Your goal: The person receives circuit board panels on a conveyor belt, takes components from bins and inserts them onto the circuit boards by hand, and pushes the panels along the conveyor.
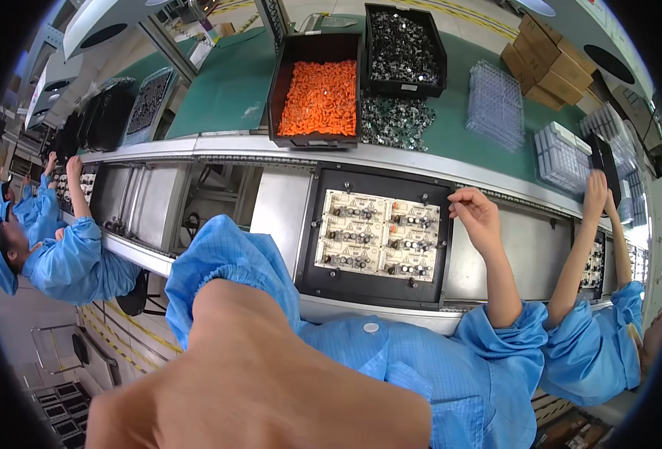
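Observation:
A cream circuit board panel (pixel 382 263) carrying several black and metallic components lies in a black carrier (pixel 376 290) on the line before me. Two small orange pieces show in its upper middle. At the carrier's right edge is my right hand (pixel 479 217), with curled fingers drawn together; whatever is in them, if anything, cannot be made out. My left hand (pixel 264 389) is raised very close to the camera, filling the lower middle with its back and wrist. Its fingers are out of sight.
Beyond the rail stand a black bin of orange pieces (pixel 320 97) and a black bin of dark metallic parts (pixel 402 52); similar parts (pixel 398 123) lie loose below it. Clear plastic trays (pixel 495 105) and cartons (pixel 548 63) sit right. Co-workers' arms (pixel 581 239) reach in from both sides.

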`<state>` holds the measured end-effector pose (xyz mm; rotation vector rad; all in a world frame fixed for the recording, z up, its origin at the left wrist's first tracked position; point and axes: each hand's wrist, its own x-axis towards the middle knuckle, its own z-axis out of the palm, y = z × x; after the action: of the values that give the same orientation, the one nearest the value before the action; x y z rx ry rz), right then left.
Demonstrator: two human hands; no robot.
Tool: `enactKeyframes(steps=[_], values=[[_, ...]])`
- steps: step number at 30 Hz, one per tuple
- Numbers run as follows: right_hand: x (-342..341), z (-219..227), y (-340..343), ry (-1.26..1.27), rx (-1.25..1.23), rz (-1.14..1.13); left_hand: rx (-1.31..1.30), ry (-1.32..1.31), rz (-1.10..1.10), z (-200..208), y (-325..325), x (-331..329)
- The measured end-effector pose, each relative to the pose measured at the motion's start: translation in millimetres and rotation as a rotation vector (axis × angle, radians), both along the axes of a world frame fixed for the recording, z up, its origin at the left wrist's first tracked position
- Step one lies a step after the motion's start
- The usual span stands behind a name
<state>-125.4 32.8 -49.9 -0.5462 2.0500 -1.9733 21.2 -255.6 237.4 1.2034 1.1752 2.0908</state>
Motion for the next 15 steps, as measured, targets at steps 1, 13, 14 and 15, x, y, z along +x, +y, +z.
enactKeyframes(steps=[1,13,14,15], values=[[0.4,-1.2,-0.1,0.004,-0.010,0.000,0.017,-0.008,-0.008,-0.1,0.2,-4.2],[8.7,-1.3,-1.9,-0.013,0.015,-0.096,0.267,-0.038,-0.202,-14.0,-10.7,22.7],[3.1,0.3,-0.7,0.002,0.023,-0.094,0.297,-0.042,-0.224,-17.0,-6.5,23.1],[-3.0,5.1,-4.0,0.022,0.019,-0.094,0.218,0.042,-0.211,-18.1,-12.0,19.3]])
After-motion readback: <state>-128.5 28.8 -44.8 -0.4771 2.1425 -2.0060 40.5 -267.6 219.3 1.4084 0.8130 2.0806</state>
